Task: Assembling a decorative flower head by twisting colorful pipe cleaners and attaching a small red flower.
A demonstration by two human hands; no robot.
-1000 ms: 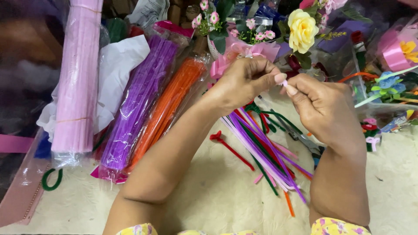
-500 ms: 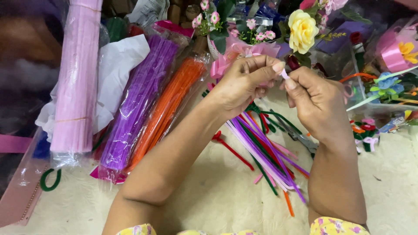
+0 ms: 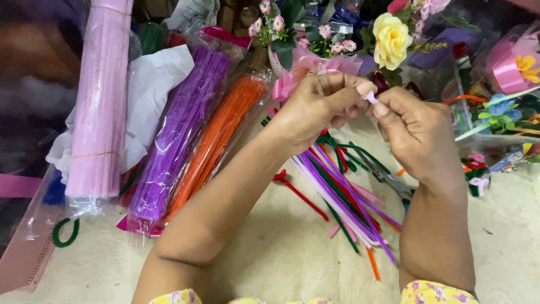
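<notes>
— Right, nearest first. What do you record at the near edge?

— Two bare forearms coming in over a cream, textured tabletop (image 3: 281, 253). Between them lies a loose fan of pipe cleaners (image 3: 343, 197), purple, green, red and pink, spread flat so single stems can be picked out. An orange offcut (image 3: 373, 263) lies at its near end, and a red stem with a curled end (image 3: 298, 191) sits just beside the left forearm.

— And the hands?

— Raised clear of the tabletop and meeting. The left hand (image 3: 315, 107) is closed narrow, thumb and fingers pinched on a small pale pink piece (image 3: 370, 98). The right hand (image 3: 413, 132) closes on the same piece from the other side, fingers curled. Held up like that, I judge, so the fine end work sits close to the eye; both grip because the piece is tiny.

— Anything beneath them?

— What looks like a pair of pliers (image 3: 388, 179) lies near the right wrist, partly hidden.

— To the left?

— Sealed packs lying lengthwise side by side: orange stems (image 3: 216, 141), purple stems (image 3: 180, 135), and a long pale pink bundle (image 3: 101, 101). A green curl (image 3: 64, 233) lies apart.

— Farthest back?

— Finished pieces crowded together: a yellow rose (image 3: 391, 39), small pink blossoms (image 3: 264, 17), and a pink ribbon spool (image 3: 509, 67).
</notes>
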